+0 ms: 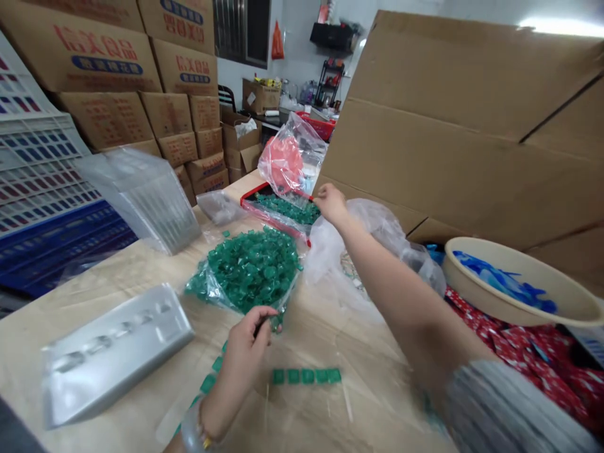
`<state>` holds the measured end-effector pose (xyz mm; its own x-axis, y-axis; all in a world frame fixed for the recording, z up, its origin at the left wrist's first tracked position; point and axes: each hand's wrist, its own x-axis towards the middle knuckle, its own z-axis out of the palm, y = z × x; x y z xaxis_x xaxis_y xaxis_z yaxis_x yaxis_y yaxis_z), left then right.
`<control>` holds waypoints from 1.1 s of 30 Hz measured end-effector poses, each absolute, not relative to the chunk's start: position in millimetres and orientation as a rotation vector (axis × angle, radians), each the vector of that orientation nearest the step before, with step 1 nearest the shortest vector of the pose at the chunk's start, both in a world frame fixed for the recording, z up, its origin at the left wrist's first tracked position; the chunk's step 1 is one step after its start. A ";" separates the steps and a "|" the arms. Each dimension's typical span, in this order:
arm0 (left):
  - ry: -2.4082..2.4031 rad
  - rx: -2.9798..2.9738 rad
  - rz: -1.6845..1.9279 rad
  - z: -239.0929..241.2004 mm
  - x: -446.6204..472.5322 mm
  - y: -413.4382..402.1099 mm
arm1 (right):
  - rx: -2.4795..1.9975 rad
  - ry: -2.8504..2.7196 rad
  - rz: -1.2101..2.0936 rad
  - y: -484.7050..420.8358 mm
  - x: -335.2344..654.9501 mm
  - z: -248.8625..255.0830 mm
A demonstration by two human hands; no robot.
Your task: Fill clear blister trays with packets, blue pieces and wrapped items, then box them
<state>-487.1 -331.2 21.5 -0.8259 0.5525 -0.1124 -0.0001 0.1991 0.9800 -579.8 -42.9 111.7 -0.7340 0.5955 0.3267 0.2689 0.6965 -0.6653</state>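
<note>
My left hand [246, 352] is at the near edge of a heap of green square pieces [255, 264] on clear plastic. Its fingers are pinched together, and what lies between them is too small to make out. Out in front, my right hand [331, 202] is closed by the corner of a red-rimmed tray [309, 242] holding more green pieces. A clear bag with something red inside [285, 163] lies over that tray; whether the fingertips grip bag or rim is unclear. Green squares form a short row [306, 376], and another row [207, 382] runs partly behind my left wrist.
At left lie a stack of clear plastic sleeves [146, 195] and a silvery plastic pack [117, 352]. White plastic bags [325, 258] lie under my right forearm. On the right stands a cream basin [472, 296] with blue items, beside red patterned packets [509, 346]. A cardboard sheet [448, 138] rises behind.
</note>
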 end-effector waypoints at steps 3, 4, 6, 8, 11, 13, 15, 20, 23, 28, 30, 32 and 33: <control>1.997 0.430 1.692 22.3 -490.9 -332.4 | -0.810 -2.564 0.529 -15.7 -625.0 94.9; 2.005 0.433 1.695 21.7 -491.2 -333.2 | -0.831 -2.579 0.467 -13.0 -632.9 90.8; 1.994 0.447 1.687 19.1 -490.2 -335.0 | -0.831 -2.588 0.384 -12.1 -642.3 85.6; 1.937 0.413 1.681 15.7 -488.2 -336.0 | -0.799 -2.613 0.336 -12.2 -647.1 83.2; 1.855 0.252 1.721 13.7 -486.7 -335.6 | -0.802 -2.658 0.276 -9.4 -648.7 80.0; 1.798 0.161 1.735 16.9 -487.1 -334.5 | -0.805 -2.681 0.244 -6.0 -645.0 77.3; 1.712 0.112 1.733 22.7 -486.7 -333.2 | -0.814 -2.693 0.239 -2.5 -637.4 75.9; 1.486 0.014 1.806 32.7 -479.0 -328.5 | -0.709 -2.582 0.372 -3.1 -617.1 91.0; 1.382 -0.051 1.833 32.8 -473.0 -326.4 | -0.737 -2.555 0.464 -29.1 -591.5 105.3; 1.302 -0.002 1.804 33.5 -451.9 -325.6 | -0.163 -2.613 0.957 -135.8 -448.6 89.8; 1.276 0.094 1.696 32.6 -433.5 -324.8 | -0.119 -2.700 1.330 -177.4 -373.7 71.8; 1.214 0.205 1.554 30.0 -409.6 -323.5 | -0.337 -2.608 1.480 -206.5 -311.4 57.5; 1.181 0.254 1.499 28.3 -396.8 -322.8 | -0.457 -2.538 1.526 -216.1 -287.9 53.2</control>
